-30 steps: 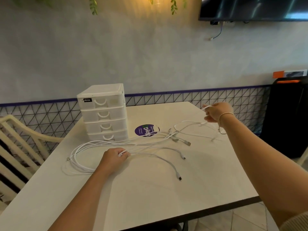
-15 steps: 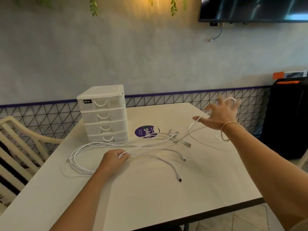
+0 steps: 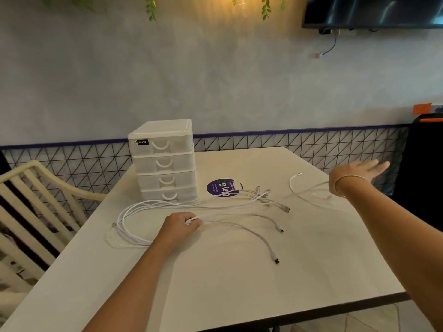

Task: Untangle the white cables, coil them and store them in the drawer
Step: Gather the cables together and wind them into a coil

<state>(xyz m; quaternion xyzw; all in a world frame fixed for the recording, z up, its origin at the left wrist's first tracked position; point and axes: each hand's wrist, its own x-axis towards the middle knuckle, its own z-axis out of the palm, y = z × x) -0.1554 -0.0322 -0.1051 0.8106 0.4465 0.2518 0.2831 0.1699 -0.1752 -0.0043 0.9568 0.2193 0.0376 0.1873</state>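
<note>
A: Left hand (image 3: 178, 227) down on the pale square table (image 3: 239, 295), fingers curled tight around a bundle of thin white cables (image 3: 182, 206), pinching them near the loops.

B: And right hand (image 3: 359, 170)?

A: Raised over the far right corner, fingers straight and spread apart, holding nothing. One loose white cable (image 3: 293, 185) lying just under and beside the wrist, blurred, so cannot tell if touching the gold bracelet (image 3: 348, 179).

B: Place of the cables?

A: Spread across the table middle, big loops at the left, several plug ends near the round purple sticker (image 3: 221, 188). Not in any drawer. White plastic four-drawer box (image 3: 165, 161) at the back, all drawers closed.

B: Risks from here?

A: Probably still untangling. Pulling hard against the pinched bundle, likely to tighten the crossings near the plugs. Possibly also catching the loose cable on the bracelet and dragging it over the table edge. Cables sliding easily on such a smooth top.
</note>
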